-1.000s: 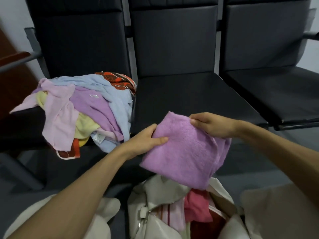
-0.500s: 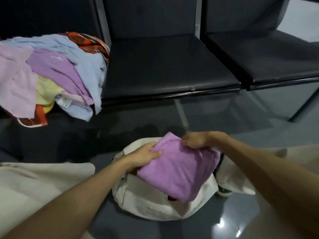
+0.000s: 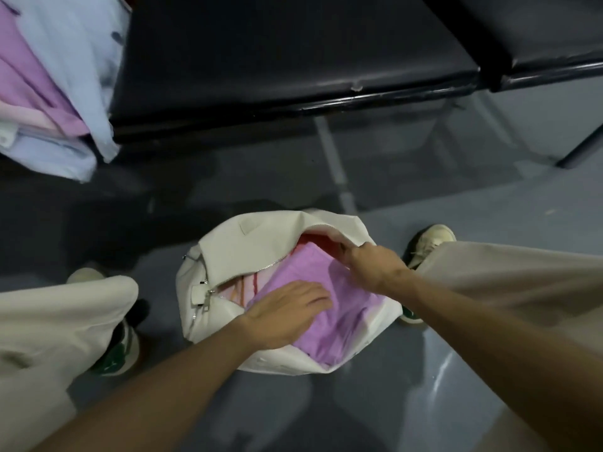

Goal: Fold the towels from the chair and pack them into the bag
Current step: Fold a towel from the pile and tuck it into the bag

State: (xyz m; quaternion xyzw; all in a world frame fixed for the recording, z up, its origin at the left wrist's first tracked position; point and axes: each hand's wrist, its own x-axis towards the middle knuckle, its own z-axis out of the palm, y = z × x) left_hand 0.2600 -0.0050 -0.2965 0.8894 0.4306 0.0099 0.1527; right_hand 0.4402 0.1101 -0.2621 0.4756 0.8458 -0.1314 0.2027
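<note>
A folded purple towel (image 3: 329, 308) lies inside the open white zip bag (image 3: 248, 246) on the floor between my feet. My left hand (image 3: 287, 313) rests flat on the towel's near side, fingers spread. My right hand (image 3: 372, 265) grips the towel's far corner at the bag's rim, fingers tucked under the flap. Red and striped cloth (image 3: 248, 285) shows beneath the purple towel. The pile of unfolded towels (image 3: 55, 79), lilac, pink and pale blue, hangs over the left chair seat at top left.
The black middle chair seat (image 3: 277, 53) and the right seat (image 3: 538, 31) run across the top, with a chair leg (image 3: 580, 148) at the right. My two shoes (image 3: 427, 243) and pale trouser legs (image 3: 58, 321) flank the bag on grey floor.
Both hands lowered the purple towel from above the bag down into it. My left hand went from pinching its edge to lying flat on it. The view tipped downward.
</note>
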